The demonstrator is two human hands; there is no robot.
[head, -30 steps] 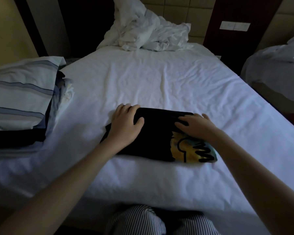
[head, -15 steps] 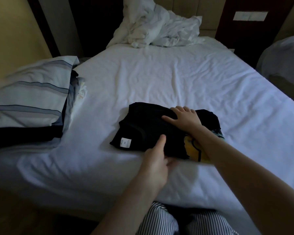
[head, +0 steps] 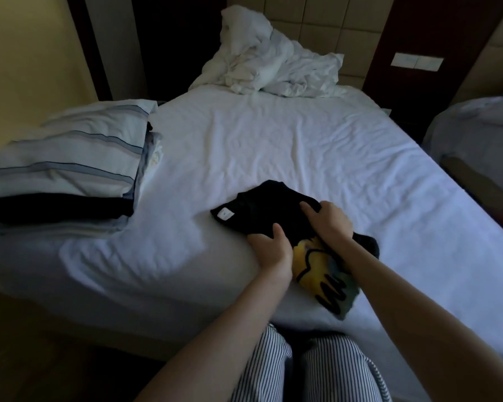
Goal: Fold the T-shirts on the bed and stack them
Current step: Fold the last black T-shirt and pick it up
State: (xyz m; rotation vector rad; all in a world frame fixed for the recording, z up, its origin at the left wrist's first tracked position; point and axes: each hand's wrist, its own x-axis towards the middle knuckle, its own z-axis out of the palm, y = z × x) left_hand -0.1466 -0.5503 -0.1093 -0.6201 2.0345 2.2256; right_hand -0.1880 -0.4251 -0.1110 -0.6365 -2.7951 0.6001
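Left hand (head: 270,252), at 3 o'clock from the folded stack (head: 64,169), grips the black T-shirt (head: 262,204), thumb on top, at the bed's (head: 273,146) 6 o'clock. Right hand (head: 330,223) rests atop it, fingers bent; whether pinching, cannot tell.
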